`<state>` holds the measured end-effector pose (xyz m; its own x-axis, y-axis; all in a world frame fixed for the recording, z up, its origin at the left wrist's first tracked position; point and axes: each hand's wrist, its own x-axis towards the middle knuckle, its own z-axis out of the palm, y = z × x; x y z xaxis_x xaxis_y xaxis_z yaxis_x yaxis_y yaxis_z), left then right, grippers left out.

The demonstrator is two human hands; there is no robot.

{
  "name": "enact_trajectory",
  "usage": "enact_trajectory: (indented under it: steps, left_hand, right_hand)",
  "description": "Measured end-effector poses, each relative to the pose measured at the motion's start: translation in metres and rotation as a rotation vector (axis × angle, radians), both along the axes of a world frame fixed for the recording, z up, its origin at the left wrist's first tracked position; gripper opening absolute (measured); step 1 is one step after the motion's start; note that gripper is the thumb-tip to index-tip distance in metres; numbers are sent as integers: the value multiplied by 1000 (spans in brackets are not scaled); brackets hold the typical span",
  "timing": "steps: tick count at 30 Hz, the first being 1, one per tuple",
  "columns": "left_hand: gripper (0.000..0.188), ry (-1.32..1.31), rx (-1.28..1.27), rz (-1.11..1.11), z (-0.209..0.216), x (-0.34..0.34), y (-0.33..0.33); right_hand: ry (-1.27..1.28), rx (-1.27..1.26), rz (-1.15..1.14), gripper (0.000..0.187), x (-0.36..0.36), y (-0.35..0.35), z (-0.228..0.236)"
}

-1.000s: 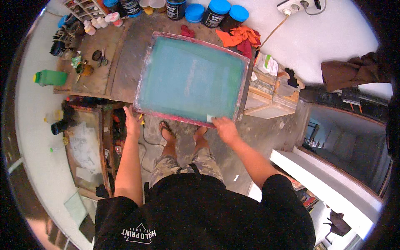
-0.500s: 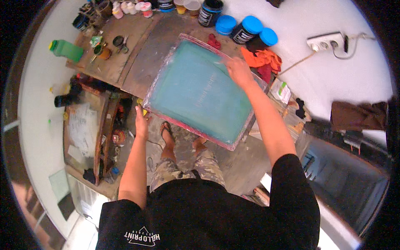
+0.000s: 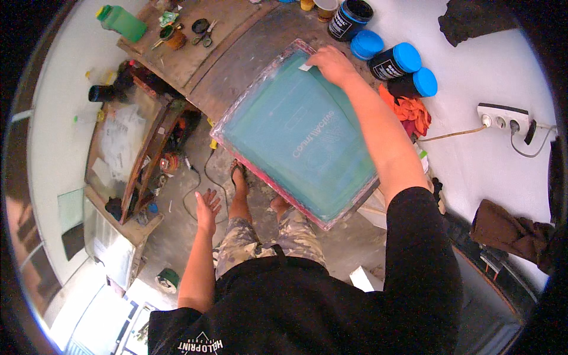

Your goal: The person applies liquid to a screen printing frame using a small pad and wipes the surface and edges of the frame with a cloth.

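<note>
A screen-printing frame (image 3: 266, 127) with teal mesh and taped, reddish edges lies tilted across the table's near edge, jutting toward me. Faint pale lettering and line shapes show in its mesh. At its far corner, my right hand (image 3: 334, 64) pinches a small white flat piece (image 3: 305, 67) against the mesh. What exactly this piece is, I cannot make out. My left hand (image 3: 207, 208) is held low over the floor, left of the frame and apart from it, fingers spread and holding nothing.
Black tubs with blue lids (image 3: 397, 61) line the wall beside an orange cloth (image 3: 409, 110). A power strip (image 3: 503, 119) hangs on the right wall. Scissors (image 3: 207, 39) and a green bottle (image 3: 121, 23) are on the wooden table (image 3: 242, 35). A cable (image 3: 207, 171) runs along the floor.
My view has shifted. My right hand has slid to the frame's far corner, where the white piece now shows. My left hand has come away from beside the frame's left corner, toward me.
</note>
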<state>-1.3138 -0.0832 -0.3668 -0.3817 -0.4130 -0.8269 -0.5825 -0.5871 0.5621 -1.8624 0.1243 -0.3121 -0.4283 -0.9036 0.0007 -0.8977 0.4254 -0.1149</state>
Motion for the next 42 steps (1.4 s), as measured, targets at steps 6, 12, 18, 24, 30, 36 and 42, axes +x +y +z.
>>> enact_trajectory:
  steps: [6, 12, 18, 24, 30, 36, 42]
  left_hand:
    - [91, -92, 64, -17, -2, 21, 7]
    - [91, -37, 27, -100, 7, 20, 24]
    - [95, -9, 29, -192, -1, 10, 32]
    - [92, -78, 9, -154, -3, 11, 45]
    - [94, -95, 33, -241, -6, 13, 49]
    - [93, -78, -23, -297, 2, -2, 61]
    - [95, -81, -25, -349, -3, -6, 58]
  right_hand:
    - [14, 104, 97, 29, -7, 29, -7]
    - [16, 91, 175, 26, 17, 62, 4]
    - [19, 112, 207, 24, 34, 101, 7]
    - [15, 74, 210, 22, 59, 144, 12]
    - [-6, 113, 212, 22, 74, 171, 16]
    - [-16, 82, 205, 22, 101, 212, 15]
    - [-135, 6, -9, 24, 175, 246, 15]
